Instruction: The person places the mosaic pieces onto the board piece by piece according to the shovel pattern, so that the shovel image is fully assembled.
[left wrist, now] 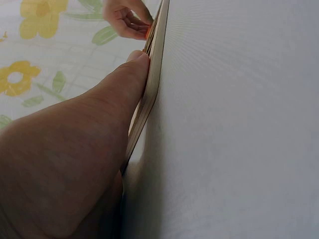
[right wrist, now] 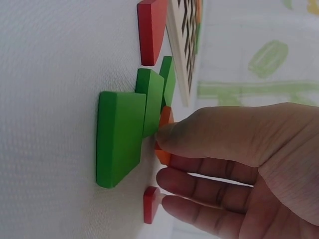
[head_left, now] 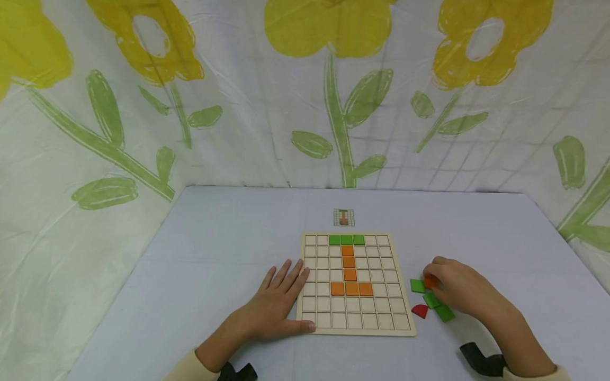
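White bench [head_left: 214, 227], faint woven texture on its covering. Left hand [head_left: 271, 315]: fingers [head_left: 292, 276] straight and spread, index tip on the board's left edge, thumb on its near-left corner, gripping nothing. Board [head_left: 357, 332]: pale wood, flat, squarish, grid of shallow cells. Seated in it: three green tiles [head_left: 346, 240] across the far row, then orange tiles [head_left: 350, 274], three in a column plus three across. Small printed card [head_left: 344, 217] just past the far edge. Right of board: red quarter-round piece [head_left: 420, 311], then chunky matte green squares [head_left: 431, 301], one touching its neighbour. Loose orange tile [head_left: 430, 281] sits between thumb and fingertips of right hand [head_left: 457, 288], pinched, gap only tile-wide. Second red piece [right wrist: 150, 205] lies near those fingertips, right wrist view.
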The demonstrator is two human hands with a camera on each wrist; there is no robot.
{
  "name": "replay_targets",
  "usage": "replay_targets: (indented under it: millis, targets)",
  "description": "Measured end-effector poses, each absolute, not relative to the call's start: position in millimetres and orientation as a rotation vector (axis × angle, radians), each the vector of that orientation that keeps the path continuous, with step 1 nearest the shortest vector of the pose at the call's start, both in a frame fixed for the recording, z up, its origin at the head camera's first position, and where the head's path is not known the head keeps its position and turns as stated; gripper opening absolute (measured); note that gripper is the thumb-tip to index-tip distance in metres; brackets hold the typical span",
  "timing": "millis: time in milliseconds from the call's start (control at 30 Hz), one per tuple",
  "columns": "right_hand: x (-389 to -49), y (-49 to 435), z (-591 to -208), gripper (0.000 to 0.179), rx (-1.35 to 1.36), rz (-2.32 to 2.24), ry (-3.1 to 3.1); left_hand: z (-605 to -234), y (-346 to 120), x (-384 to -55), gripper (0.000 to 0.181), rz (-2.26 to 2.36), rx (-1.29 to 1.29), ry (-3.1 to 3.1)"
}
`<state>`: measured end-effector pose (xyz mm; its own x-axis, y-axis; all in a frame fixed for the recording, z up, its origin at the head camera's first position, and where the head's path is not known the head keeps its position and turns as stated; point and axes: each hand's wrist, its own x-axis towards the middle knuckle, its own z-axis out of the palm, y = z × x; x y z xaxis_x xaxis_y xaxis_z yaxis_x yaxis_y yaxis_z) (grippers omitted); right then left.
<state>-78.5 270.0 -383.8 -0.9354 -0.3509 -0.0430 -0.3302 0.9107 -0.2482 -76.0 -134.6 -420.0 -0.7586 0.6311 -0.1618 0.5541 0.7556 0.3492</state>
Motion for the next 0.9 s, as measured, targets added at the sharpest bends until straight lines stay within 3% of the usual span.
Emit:
replay_targets:
  millis: [900]
  targets:
    - [-76.0,264.5,-381.5,0.019,-0.597,-0.399,2.998,-418.6,-134.3,-75.5,0.108,0.434,0.931,2.673]
